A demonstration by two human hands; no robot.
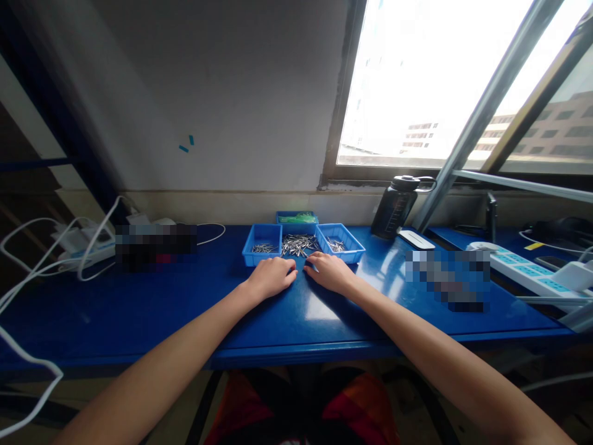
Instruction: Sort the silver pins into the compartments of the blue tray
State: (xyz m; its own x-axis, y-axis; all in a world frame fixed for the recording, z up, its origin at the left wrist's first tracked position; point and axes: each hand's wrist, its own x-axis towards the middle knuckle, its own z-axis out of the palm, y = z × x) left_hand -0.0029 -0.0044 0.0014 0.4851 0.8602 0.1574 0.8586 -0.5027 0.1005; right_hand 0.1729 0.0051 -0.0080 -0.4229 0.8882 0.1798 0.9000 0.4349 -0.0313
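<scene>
My left hand (273, 277) rests on the blue table just in front of the left blue bin (249, 240), its thumb and forefinger slightly apart with nothing visible between them. Opposite it, my right hand (330, 272) lies low before the right blue bin (356, 246), fingers loosely spread and no object seen in them. Between the two bins is a loose pile of slim silver metal pieces (300, 245), too small to name exactly. Similar pieces lie in the left bin (264, 248) and in the right bin (335, 245).
Behind the pile stands a third blue bin (278, 217) with green material (299, 218) in it. A black bottle (393, 207) stands at the back right, beside a white flat object (417, 240). Power strips (523, 267) and white cables (99, 238) occupy both sides.
</scene>
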